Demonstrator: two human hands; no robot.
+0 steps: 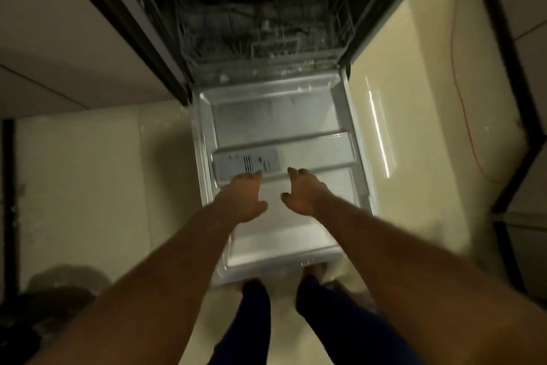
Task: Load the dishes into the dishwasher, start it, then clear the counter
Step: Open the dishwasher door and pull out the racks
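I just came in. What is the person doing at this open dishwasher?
A person's left hand and right hand reach out over the inner panel of the dishwasher's lowered grey metal door. Both hands are open and hold nothing. The wire racks inside are too dark to show whether dishes are loaded.

Cream floor tiles [88,187] were seen at left and right, a thin orange cord [461,104] was laid across them at the right, a bright reflected streak [379,133] was caught near it, a dark blurred shape [44,305] was left unidentified at lower left
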